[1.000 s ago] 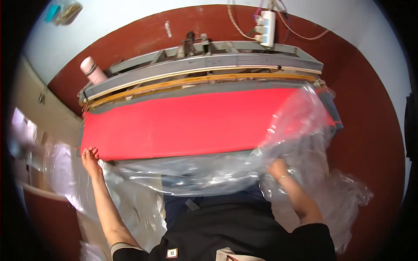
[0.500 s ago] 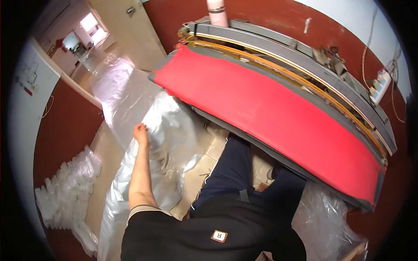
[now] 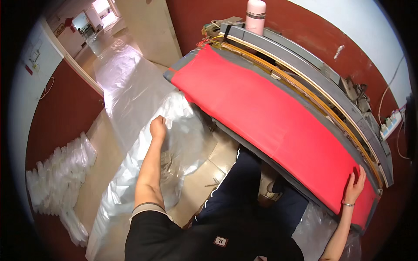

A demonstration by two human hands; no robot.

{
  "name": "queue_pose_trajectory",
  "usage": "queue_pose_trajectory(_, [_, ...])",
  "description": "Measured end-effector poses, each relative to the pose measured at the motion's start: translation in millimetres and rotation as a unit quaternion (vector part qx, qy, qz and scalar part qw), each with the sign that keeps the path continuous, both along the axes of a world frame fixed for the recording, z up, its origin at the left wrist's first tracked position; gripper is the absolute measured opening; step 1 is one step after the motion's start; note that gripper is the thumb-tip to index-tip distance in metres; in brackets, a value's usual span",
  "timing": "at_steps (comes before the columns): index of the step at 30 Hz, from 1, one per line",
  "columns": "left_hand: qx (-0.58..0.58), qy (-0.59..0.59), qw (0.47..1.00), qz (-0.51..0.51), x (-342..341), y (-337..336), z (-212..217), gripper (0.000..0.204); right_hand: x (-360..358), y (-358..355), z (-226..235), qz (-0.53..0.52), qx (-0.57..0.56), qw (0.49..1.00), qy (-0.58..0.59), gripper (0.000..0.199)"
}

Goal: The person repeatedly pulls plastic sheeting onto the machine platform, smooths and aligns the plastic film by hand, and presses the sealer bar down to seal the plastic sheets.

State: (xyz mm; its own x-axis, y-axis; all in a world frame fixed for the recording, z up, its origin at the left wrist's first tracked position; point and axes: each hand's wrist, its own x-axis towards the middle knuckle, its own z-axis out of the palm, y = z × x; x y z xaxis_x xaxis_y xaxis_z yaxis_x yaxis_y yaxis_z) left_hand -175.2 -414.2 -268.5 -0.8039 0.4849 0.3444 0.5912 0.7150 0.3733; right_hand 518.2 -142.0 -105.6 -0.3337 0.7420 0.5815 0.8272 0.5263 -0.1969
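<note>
The left hand [image 3: 158,127] has its grip closed, fingers curled on a bunched fold of the clear plastic sheet [image 3: 130,100], which trails over the floor [image 3: 204,174] beside the worktop [image 3: 278,117]; the right hand [image 3: 355,185] lies open and flat, fingers spread, on the red pad at the worktop's near end, gripping nothing; a pink bottle [image 3: 255,15] stands at the far end; the left arm reaches out straight, the right is bent upward.

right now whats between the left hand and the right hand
In the head view, the red table top and the person's dark trousers lie between left hand and right hand.
</note>
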Motion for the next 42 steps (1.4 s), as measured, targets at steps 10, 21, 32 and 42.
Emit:
queue_pose_trajectory(10, [-0.070, 0.210, 0.969, -0.108, 14.1, -3.0, 40.4, 0.065, -29.7, 17.9, -9.6, 0.032, -0.016, 0.999, 0.022, 0.031])
queue_pose_trajectory(21, [-0.296, 0.073, 0.941, -0.145, -9.2, -42.6, 38.4, 0.016, -13.6, 11.3, -11.5, 0.044, -0.112, 0.958, 0.262, 0.032])
queue_pose_trajectory(32, [-0.002, 0.087, 0.996, 0.003, 17.9, -171.7, 102.3, 0.013, -47.0, 2.5, 110.5, 0.027, 0.194, 0.909, 0.368, 0.029])
queue_pose_trajectory(42, [0.125, -0.069, 0.928, -0.345, 142.3, -29.8, 157.1, 0.008, -166.3, -31.8, 114.6, 0.283, 0.047, 0.952, 0.110, 0.015])
